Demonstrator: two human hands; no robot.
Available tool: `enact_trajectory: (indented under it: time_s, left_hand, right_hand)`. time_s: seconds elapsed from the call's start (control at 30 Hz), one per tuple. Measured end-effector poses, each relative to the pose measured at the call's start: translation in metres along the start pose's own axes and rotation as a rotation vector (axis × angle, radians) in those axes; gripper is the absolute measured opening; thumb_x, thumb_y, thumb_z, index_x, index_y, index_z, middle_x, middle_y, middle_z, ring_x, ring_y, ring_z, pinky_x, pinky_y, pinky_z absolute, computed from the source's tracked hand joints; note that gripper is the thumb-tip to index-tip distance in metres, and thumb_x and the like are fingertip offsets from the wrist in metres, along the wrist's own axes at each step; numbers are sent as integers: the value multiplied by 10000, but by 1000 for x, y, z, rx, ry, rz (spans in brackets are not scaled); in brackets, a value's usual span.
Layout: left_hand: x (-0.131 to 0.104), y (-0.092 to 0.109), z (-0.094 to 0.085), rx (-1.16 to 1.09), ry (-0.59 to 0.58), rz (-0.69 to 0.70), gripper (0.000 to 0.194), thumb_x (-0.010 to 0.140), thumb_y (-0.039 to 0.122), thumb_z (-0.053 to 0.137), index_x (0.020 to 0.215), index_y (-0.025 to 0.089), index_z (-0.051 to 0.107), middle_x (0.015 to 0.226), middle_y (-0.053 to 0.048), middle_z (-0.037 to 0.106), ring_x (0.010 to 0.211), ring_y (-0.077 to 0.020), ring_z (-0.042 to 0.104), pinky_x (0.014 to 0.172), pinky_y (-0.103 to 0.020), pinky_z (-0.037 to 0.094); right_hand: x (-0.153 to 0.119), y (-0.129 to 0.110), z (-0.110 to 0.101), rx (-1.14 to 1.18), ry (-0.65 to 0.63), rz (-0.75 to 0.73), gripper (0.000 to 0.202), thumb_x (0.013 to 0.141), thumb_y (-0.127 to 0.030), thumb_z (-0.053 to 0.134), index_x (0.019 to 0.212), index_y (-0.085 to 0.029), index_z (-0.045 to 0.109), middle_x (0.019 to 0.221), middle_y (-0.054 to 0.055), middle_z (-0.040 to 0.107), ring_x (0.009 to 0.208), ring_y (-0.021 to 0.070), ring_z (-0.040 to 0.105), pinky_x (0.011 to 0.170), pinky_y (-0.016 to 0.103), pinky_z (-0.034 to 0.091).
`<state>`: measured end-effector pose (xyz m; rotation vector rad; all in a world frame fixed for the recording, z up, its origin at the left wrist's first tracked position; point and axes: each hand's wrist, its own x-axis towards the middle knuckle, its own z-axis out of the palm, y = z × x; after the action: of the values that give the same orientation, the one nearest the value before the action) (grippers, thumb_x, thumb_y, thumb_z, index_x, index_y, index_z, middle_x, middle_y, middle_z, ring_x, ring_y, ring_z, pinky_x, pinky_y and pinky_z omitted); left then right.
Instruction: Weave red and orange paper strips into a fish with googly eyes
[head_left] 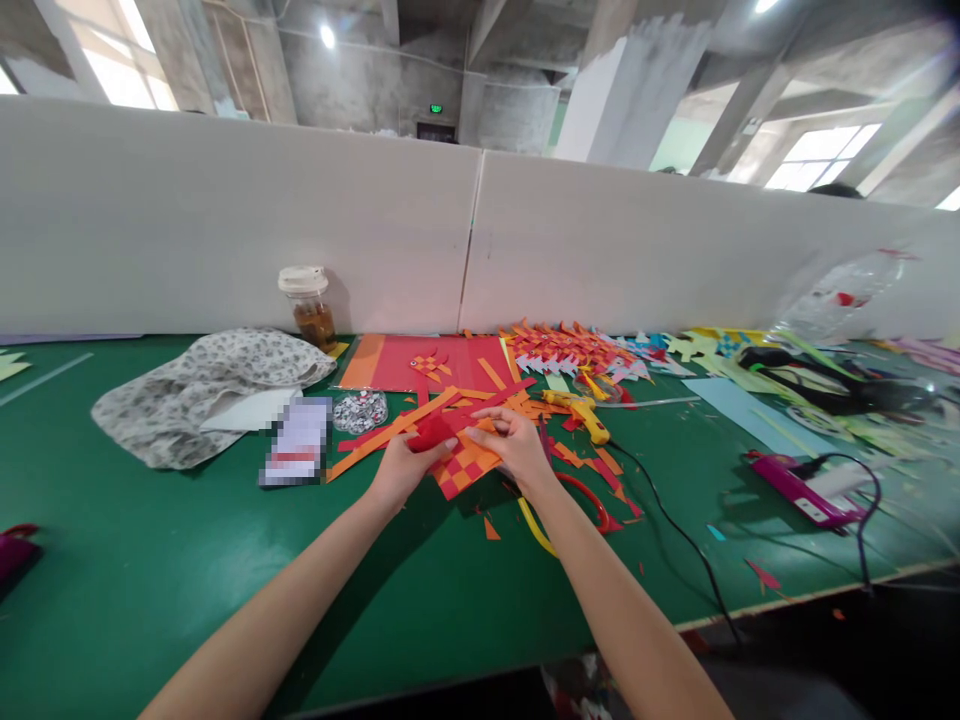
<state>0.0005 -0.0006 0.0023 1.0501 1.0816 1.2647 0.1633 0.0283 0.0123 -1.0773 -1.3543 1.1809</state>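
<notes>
Between my hands is a woven paper piece (466, 466), red and orange in a checkered pattern. My left hand (409, 465) grips its left side, thumb on top. At its upper right edge, my right hand (510, 440) pinches the paper between thumb and fingers. Loose orange and red paper strips (405, 428) lie just beyond and beneath the piece. Scissors with red and yellow handles (589, 495) rest partly hidden behind my right wrist. A yellow glue gun (589, 415) lies to the right of my right hand.
A small paper fish (429, 366) lies on red and orange sheets (375, 362). Finished paper pieces (570, 345) pile up behind. A lidded cup (307, 305), cloth (195, 400), phone (296, 445) and bag of small eyes (360, 411) stand left; a magenta power strip (806, 492) and cord lie right.
</notes>
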Motion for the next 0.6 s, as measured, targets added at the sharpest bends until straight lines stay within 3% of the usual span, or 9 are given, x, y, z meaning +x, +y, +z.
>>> enact_trajectory:
  time_s: [0.23, 0.43, 0.53, 0.6]
  left_hand:
    - [1, -1, -1, 12, -7, -9, 281, 566, 342, 791, 773, 160, 736, 779, -71, 731, 657, -182, 653, 608, -284, 518]
    - [7, -8, -8, 37, 75, 73, 345, 584, 401, 772, 800, 135, 734, 852, -95, 734, 758, -234, 676, 688, -314, 527]
    - [9, -11, -9, 32, 132, 88, 363, 590, 412, 766, 813, 127, 728, 852, -98, 734, 779, -245, 676, 694, -323, 529]
    - [9, -12, -9, 28, 136, 103, 360, 595, 410, 763, 814, 126, 727, 856, -97, 733, 799, -250, 673, 708, -328, 528]
  right_hand:
    - [1, -6, -3, 15, 68, 16, 467, 530, -408, 784, 894, -182, 599, 600, -35, 596, 596, 143, 582, 589, 268, 459]
    - [4, -7, -6, 69, 93, 120, 524, 557, -378, 780, 992, -206, 542, 810, 8, 647, 725, 154, 626, 635, 265, 491]
    - [2, -7, -3, 68, 33, 215, 604, 501, -324, 810, 1023, -209, 530, 737, -11, 644, 618, 143, 618, 573, 270, 494]
    - [1, -7, -2, 94, 10, 202, 629, 488, -294, 814, 1039, -202, 524, 656, -34, 634, 570, 140, 611, 561, 274, 497]
